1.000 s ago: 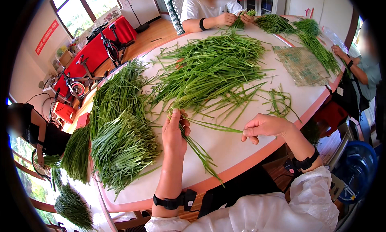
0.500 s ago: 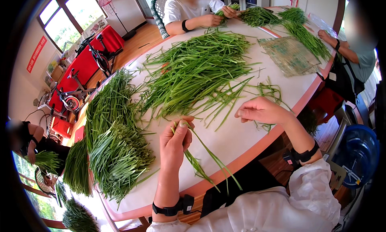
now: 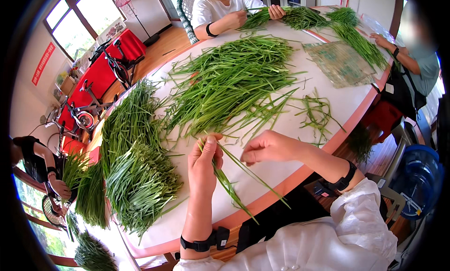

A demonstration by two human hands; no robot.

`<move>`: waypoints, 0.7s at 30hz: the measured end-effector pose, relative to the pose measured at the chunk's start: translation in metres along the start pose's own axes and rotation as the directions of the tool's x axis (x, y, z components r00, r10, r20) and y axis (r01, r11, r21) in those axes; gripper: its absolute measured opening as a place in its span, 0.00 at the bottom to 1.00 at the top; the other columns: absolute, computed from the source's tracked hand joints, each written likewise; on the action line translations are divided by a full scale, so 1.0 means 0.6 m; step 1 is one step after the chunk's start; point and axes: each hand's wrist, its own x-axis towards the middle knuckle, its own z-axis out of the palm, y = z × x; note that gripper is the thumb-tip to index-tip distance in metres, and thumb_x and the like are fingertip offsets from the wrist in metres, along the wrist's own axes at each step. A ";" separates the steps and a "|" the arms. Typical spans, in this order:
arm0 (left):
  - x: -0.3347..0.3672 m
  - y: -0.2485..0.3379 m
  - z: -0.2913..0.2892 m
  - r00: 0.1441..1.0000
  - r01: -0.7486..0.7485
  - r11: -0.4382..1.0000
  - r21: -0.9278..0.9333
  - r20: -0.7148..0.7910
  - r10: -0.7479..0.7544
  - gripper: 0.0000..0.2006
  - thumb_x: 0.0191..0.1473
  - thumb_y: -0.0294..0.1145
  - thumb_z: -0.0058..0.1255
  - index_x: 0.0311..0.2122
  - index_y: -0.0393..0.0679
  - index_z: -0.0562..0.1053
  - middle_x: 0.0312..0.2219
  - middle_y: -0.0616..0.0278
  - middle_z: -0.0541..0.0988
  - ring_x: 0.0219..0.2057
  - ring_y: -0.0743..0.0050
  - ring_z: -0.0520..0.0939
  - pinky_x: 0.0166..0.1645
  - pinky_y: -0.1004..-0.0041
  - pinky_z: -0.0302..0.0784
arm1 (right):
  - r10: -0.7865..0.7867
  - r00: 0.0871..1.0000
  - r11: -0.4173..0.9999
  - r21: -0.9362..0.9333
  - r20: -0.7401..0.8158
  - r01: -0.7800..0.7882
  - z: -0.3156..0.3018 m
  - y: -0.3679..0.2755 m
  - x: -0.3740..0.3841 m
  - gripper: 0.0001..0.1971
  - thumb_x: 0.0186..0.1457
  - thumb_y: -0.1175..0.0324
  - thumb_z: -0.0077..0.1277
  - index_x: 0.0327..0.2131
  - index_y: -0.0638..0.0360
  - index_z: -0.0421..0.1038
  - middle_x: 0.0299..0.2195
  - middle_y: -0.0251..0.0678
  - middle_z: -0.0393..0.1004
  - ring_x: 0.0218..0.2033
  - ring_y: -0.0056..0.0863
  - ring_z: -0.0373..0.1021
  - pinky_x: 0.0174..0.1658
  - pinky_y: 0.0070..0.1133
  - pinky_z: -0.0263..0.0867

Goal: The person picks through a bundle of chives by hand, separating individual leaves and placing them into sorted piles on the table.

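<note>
In my left hand [image 3: 205,159], thumb and fingers are closed around a few garlic chives [image 3: 230,190], whose long green blades hang toward the table's near edge. Close by on the right is my right hand [image 3: 267,147], its fingers curled and pinched together. Its fingertips are beside the upper part of the held blades; whether they grip anything is too small to tell. Beyond both hands spreads a big loose heap of chives [image 3: 234,78]. Left of my left hand lies a thick, neatly aligned pile of chives [image 3: 143,186].
A small scatter of stray blades [image 3: 317,112] lies on the white-covered table [image 3: 276,175], right of the heap. A greenish mat [image 3: 341,64] is farther back. Three people work around the table with chives. A blue plastic water barrel [image 3: 417,182] stands on the right.
My right hand has moved left and down, close to the blades in my left hand. Across the table a person's hands have spread apart; the person at left has moved a bunch toward the table.
</note>
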 end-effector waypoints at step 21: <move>0.017 -0.010 -0.039 0.971 0.236 0.929 -0.285 0.027 -0.239 0.13 0.56 0.36 0.39 0.44 0.42 0.64 0.18 0.72 0.58 0.16 0.85 0.57 0.21 0.81 0.56 | -0.139 0.933 0.946 -0.323 -0.332 0.026 -0.054 0.038 0.048 0.06 0.50 0.69 0.49 0.30 0.62 0.69 0.26 0.33 0.73 0.27 0.21 0.69 0.32 0.19 0.64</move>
